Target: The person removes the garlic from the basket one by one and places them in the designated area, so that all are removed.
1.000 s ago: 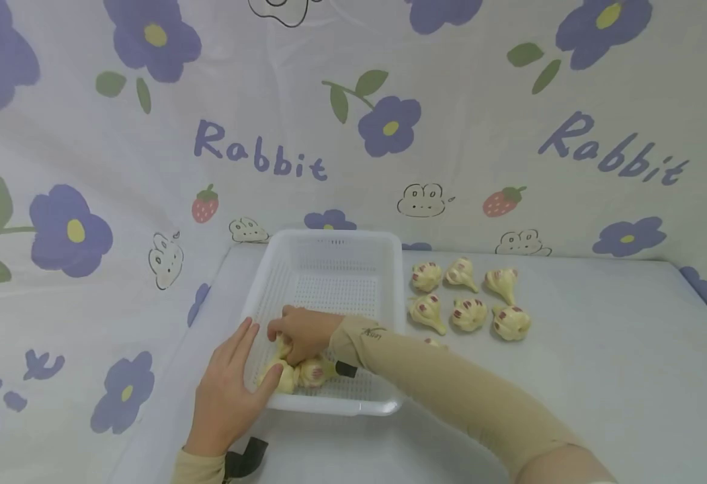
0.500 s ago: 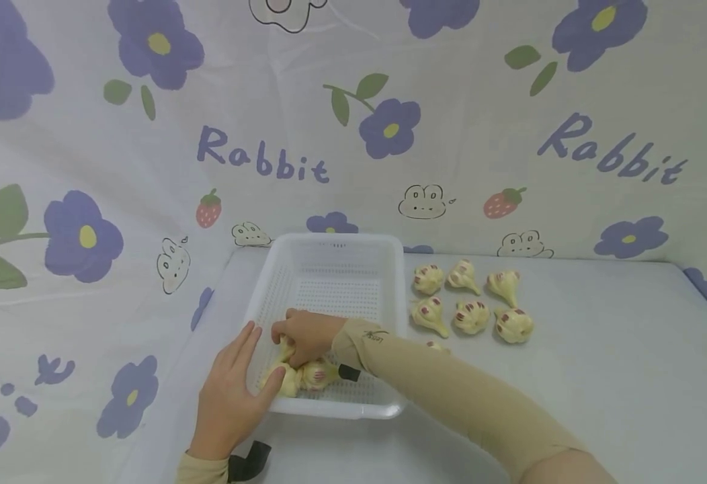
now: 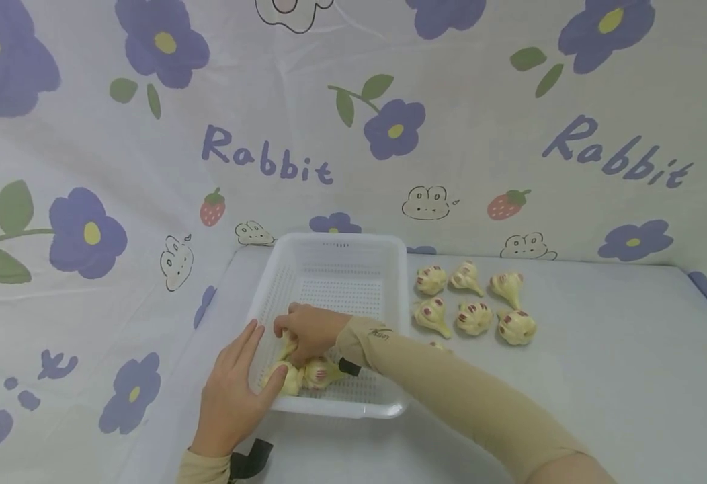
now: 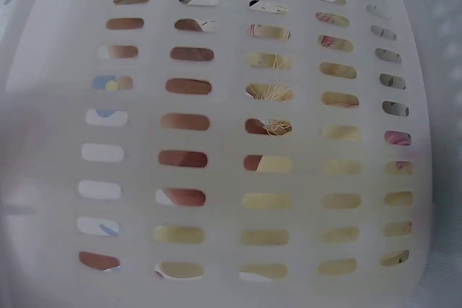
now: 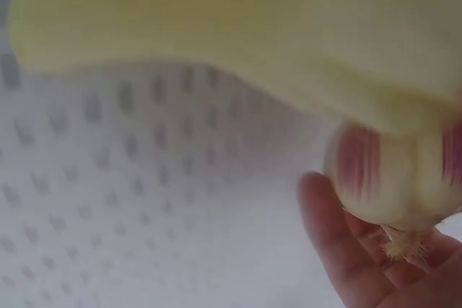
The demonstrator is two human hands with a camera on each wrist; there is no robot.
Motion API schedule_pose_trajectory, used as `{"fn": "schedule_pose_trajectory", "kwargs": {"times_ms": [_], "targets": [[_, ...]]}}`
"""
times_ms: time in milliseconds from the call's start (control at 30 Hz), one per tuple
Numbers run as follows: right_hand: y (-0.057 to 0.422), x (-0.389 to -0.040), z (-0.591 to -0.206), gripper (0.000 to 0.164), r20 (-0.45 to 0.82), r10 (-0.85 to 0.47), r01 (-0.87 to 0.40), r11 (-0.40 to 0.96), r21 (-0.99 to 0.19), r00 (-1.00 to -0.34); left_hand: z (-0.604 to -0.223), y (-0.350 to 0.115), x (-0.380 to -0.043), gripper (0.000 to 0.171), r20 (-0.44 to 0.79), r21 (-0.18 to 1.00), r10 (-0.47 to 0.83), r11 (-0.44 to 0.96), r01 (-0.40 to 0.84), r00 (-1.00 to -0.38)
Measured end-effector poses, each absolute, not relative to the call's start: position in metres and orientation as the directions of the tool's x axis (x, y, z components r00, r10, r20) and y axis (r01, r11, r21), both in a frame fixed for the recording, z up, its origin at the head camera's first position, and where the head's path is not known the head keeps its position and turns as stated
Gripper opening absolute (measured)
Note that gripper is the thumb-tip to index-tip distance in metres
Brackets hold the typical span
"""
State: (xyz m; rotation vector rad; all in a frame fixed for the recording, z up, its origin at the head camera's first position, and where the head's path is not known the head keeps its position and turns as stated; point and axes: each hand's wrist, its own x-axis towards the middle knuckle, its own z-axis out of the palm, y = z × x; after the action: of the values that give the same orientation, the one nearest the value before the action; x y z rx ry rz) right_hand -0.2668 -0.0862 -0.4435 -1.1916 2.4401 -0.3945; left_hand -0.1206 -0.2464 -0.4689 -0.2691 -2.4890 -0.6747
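Observation:
My right hand (image 3: 314, 329) reaches into a white perforated plastic basket (image 3: 404, 296), its fingers curled round a garlic bulb (image 5: 390, 178) with red-streaked skin and stringy roots. Fingers cover most of that bulb in the head view. Beside it in the basket's near left part lie two pale bulbs, one garlic (image 3: 320, 373) with red marks and another garlic (image 3: 292, 381) under my left thumb. My left hand (image 3: 230, 393) rests on the near left rim with straight fingers, thumb over the inside. The left wrist view shows the slotted basket wall (image 4: 231, 178) with bulbs and fingers behind it.
On the white table (image 3: 601, 349), right of the basket, several more garlic bulbs (image 3: 473, 317) lie in rows; one garlic (image 3: 440, 346) is partly hidden by my right sleeve (image 3: 444, 370). A flowered cloth (image 3: 353, 60) hangs behind.
Both hands keep their places at the basket. The whole head view shifts slightly right and down; the bulbs on the table have not moved.

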Motion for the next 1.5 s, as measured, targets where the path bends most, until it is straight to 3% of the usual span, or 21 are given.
{"fn": "schedule_pose_trajectory", "kwargs": {"times_ms": [767,1000,1500], "targets": [[-0.055,-0.252,-0.398,0.048,-0.166,-0.785,-0.688,0.608,-0.396,-0.597,-0.469,-0.244,-0.119,0.073,0.540,0.412,0.042,0.858,0.307,-0.841],[-0.031,-0.246,-0.388,0.048,-0.131,-0.772,-0.692,0.621,-0.369,-0.622,-0.469,-0.242,-0.120,0.073,0.555,0.407,0.048,0.856,0.321,-0.831],[0.030,-0.226,-0.364,0.048,-0.041,-0.747,-0.662,0.611,-0.435,-0.663,-0.468,-0.242,-0.121,0.074,0.541,0.406,0.044,0.861,0.306,-0.840]]}}
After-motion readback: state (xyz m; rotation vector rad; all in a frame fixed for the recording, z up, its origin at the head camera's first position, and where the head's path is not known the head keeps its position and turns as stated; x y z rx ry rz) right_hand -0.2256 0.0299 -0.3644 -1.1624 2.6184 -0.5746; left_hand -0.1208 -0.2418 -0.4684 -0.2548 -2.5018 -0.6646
